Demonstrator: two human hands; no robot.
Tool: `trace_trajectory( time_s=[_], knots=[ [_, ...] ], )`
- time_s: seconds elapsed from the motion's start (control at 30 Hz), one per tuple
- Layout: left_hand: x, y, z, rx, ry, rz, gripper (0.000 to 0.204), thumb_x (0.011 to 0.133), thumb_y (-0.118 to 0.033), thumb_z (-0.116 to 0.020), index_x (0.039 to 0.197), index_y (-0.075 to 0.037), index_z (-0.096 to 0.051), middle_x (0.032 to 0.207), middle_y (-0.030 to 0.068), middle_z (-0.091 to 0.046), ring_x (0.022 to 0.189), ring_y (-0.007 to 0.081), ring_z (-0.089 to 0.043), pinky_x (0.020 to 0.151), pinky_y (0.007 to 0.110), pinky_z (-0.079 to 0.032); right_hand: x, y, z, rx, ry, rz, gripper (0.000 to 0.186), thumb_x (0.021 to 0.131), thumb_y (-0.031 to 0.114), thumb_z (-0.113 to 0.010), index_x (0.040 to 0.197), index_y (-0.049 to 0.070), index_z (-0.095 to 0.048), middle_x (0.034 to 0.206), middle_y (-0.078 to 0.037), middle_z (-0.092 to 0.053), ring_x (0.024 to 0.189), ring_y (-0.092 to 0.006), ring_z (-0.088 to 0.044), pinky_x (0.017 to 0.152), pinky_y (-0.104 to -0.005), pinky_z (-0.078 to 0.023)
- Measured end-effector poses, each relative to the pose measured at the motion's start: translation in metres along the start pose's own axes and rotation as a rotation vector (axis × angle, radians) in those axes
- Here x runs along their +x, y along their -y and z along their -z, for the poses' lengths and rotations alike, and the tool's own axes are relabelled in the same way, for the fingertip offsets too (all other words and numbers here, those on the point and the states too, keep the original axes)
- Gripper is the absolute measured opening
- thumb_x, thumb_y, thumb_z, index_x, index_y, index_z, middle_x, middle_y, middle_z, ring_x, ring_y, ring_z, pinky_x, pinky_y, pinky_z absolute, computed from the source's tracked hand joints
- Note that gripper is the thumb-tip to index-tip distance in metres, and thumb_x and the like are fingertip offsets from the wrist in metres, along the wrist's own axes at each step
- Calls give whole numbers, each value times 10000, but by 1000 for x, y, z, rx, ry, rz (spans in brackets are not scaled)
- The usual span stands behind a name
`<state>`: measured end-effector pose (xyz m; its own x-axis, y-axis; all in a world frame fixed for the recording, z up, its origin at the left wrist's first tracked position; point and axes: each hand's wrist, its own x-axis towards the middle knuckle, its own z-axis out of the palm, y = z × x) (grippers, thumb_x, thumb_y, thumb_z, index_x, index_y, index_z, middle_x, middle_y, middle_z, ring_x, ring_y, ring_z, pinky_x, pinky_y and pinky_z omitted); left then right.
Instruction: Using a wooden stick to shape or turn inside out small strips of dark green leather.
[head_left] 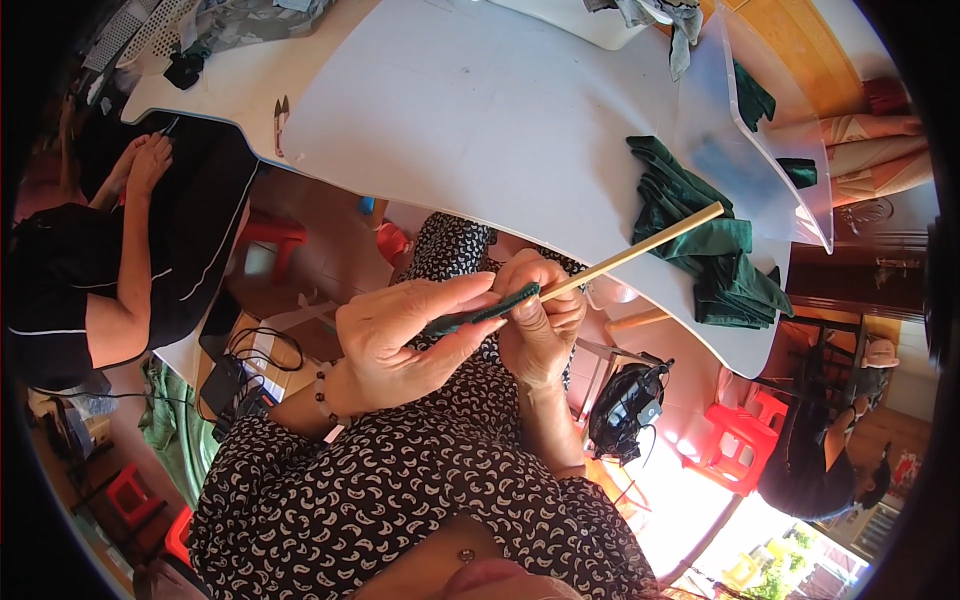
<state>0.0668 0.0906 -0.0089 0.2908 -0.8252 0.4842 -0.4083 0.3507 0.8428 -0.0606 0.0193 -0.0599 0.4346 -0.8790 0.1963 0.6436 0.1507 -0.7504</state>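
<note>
My left hand (400,340) is curled round a narrow dark green velvety strip (470,316), with its fingers above and thumb below. The strip's far end meets my right hand (540,325), which pinches a thin pale wooden stick (640,252) at that spot. The stick slants up to the right, over the table edge. Whether the strip is slipped over the stick's near end is hidden by my right fingers. Both hands are above my lap, in front of the table. A pile of dark green velvety fabric pieces (700,240) lies on the table to the right.
The pale table (430,110) curves ahead of me. Small snips (281,125) lie at its left. A clear plastic bin (745,130) stands at the right, a white bin (590,25) at the back. Co-workers sit left and lower right. Red stools (735,445) and a black bag (628,405) are nearby.
</note>
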Motion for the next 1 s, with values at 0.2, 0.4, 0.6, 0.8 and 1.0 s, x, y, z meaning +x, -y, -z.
trace_trajectory(
  time_s=[0.2, 0.4, 0.6, 0.8, 1.0],
  knots=[
    [-6, 4, -1, -317, -33, 198, 347, 804, 74, -665, 1144, 90, -599, 944, 193, -699, 830, 198, -701, 725, 270, -577, -1, 1, -6, -42, -10, -13, 128, 902, 113, -637, 917, -14, -627, 885, -71, -600, 695, -77, -495, 597, -195, -386],
    [-9, 10, 4, -445, -12, 241, 338, 838, 98, -610, 1172, 113, -563, 1007, 235, -671, 940, 238, -674, 805, 316, -573, -2, -1, -7, -35, -28, -83, 132, 917, 96, -614, 985, -16, -632, 939, -46, -612, 743, -65, -521, 633, -195, -418],
    [-1, 9, 4, -387, -33, 234, 342, 795, 59, -693, 1127, 77, -612, 935, 148, -666, 915, 209, -677, 783, 293, -570, -1, 4, -10, -8, 8, -128, 118, 919, 27, -590, 1024, -21, -615, 982, -60, -621, 849, -99, -583, 777, -233, -488],
    [1, 9, 3, 1, -51, 85, 272, 734, 20, -768, 997, -3, -703, 842, 85, -646, 696, 109, -617, 579, 212, -488, -2, 6, -12, -81, 32, -97, 200, 912, 14, -598, 1109, -20, -583, 981, -55, -611, 903, -115, -591, 821, -246, -487],
    [0, 9, 3, 43, -66, 4, 245, 717, 30, -770, 951, -17, -716, 808, 73, -630, 648, 113, -592, 547, 217, -457, -2, 5, -9, -73, 76, -50, 272, 910, 32, -607, 1170, -27, -551, 1022, -72, -582, 903, -125, -581, 808, -249, -484]
  ],
)
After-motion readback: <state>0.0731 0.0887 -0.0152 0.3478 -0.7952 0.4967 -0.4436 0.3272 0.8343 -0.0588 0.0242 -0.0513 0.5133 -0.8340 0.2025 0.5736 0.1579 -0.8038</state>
